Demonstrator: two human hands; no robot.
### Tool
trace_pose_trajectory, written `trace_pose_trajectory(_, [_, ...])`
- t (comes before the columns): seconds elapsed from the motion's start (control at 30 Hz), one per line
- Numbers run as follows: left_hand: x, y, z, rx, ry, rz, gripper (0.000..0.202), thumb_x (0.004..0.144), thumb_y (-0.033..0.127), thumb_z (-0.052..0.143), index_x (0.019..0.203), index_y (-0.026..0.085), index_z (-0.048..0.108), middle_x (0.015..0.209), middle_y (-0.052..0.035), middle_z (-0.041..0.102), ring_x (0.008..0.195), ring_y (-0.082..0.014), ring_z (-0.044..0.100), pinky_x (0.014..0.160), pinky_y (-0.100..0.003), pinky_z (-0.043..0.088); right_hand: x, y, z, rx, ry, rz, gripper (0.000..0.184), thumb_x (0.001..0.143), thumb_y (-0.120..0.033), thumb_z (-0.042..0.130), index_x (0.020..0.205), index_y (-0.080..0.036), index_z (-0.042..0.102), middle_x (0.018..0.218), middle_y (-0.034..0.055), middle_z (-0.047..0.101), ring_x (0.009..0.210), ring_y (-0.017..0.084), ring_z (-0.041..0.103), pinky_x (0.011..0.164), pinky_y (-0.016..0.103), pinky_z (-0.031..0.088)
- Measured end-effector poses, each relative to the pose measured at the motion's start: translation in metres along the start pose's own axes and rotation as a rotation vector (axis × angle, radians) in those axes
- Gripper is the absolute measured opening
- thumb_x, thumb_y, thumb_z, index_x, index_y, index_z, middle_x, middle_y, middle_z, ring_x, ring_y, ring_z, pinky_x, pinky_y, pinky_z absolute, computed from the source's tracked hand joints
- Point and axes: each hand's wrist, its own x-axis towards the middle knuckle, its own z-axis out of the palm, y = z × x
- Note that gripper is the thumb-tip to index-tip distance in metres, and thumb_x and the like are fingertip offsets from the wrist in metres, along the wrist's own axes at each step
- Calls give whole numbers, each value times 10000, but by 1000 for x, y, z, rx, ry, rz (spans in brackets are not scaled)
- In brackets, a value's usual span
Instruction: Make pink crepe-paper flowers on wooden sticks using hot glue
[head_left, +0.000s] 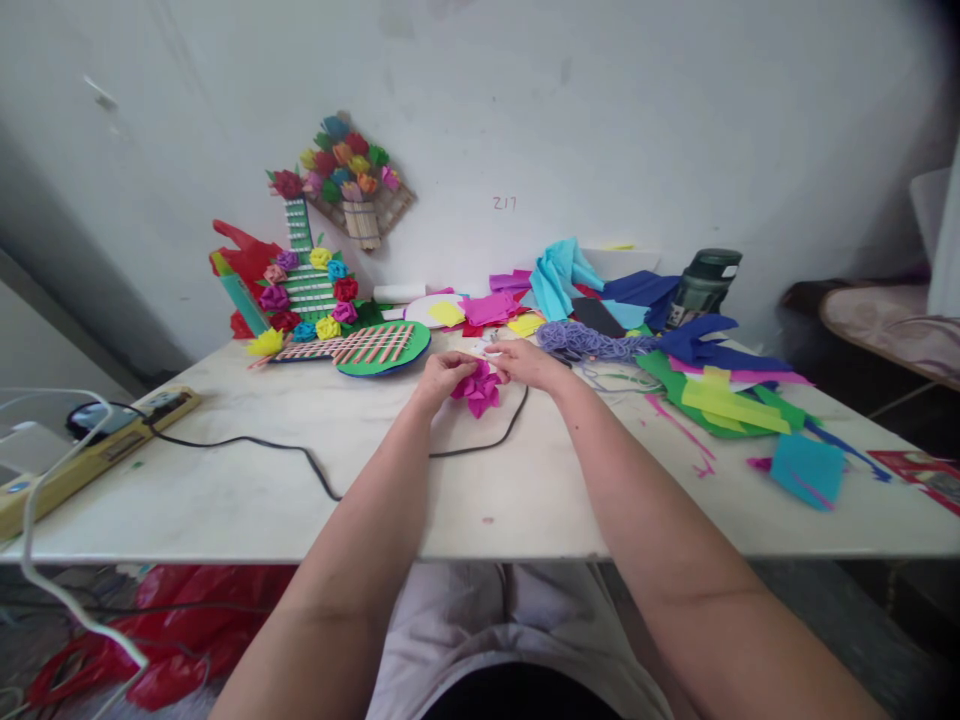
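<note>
A crumpled magenta paper flower (480, 390) lies at the middle of the white table (247, 500), held between both hands. My left hand (442, 377) pinches its left side with fingers curled. My right hand (525, 362) grips its right side, fingers closed over the paper. Both forearms reach forward from the table's near edge.
A black cable (300, 452) snakes across the table under my hands. Paper flower crafts (315, 290) stand at the back left, one more (352, 190) hangs on the wall. Coloured paper scraps (720, 395), purple yarn (585, 342) and a dark jar (703, 285) lie right. A yellow power strip (90, 455) sits left.
</note>
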Motion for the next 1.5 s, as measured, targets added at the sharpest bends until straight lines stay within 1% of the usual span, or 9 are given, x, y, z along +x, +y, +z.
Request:
trace_pose_trajectory(0.13, [-1,1,0,-21,-26,11,201,567,305,707,672,135,714,662,-30,652,572,-114,517,555,-235,379,2,6,0,52,-30,-1,273,817,-183,483,989,-123,687,443,-55,490,441,66,434,486,180,347])
trace_pose_trajectory(0.3, [-1,1,0,-84,-23,-28,192,554,301,714,662,142,713,621,-26,639,543,-110,505,527,-233,360,-1,-1,0,86,-2,65,301,808,-150,506,1049,-125,684,432,-57,501,346,52,364,398,189,298])
trace_pose_trajectory(0.53, [0,3,-1,-235,-23,-105,173,560,297,686,628,140,710,648,-39,663,545,-107,522,525,-228,364,0,0,0,31,37,7,316,805,-153,514,1059,-129,700,423,-58,495,357,49,363,411,185,305])
trace_pose_trajectory(0.7, [-2,5,-2,-218,-64,-165,229,530,306,749,669,128,714,613,-32,646,520,-96,510,506,-226,341,4,8,0,-102,63,-85,306,807,-231,552,1056,-155,712,440,-37,542,452,86,486,514,199,380])
trace_pose_trajectory(0.8, [-3,5,-1,-222,-58,-222,233,498,291,763,648,125,700,542,-19,606,467,-90,478,471,-226,308,7,10,1,-224,105,-140,291,798,-270,579,1043,-202,720,626,0,675,603,129,579,599,222,423])
trace_pose_trajectory(0.9, [-2,5,0,-251,-34,-241,201,498,275,741,617,124,685,478,-2,556,428,-82,435,447,-226,280,8,11,2,-330,134,-179,270,806,-282,580,1034,-253,722,842,17,725,756,157,614,677,236,435])
trace_pose_trajectory(1.13, [-2,7,0,-341,7,-183,224,497,309,756,588,124,667,535,3,559,479,-79,451,471,-223,307,4,4,3,-601,169,-211,300,867,-283,514,1118,-286,677,908,43,661,817,160,581,676,240,395])
trace_pose_trajectory(1.3, [-3,8,-1,-340,13,-213,273,471,329,799,575,123,651,488,24,509,443,-65,416,460,-222,294,1,-2,7,-620,187,-177,302,884,-295,495,1135,-300,664,969,47,626,894,164,570,682,240,384])
trace_pose_trajectory(1.5, [-3,9,0,-348,25,-189,261,458,300,798,611,126,679,531,9,556,471,-73,451,480,-226,330,1,-2,8,-588,189,-187,311,893,-310,479,1152,-302,651,991,45,613,906,160,559,683,242,380])
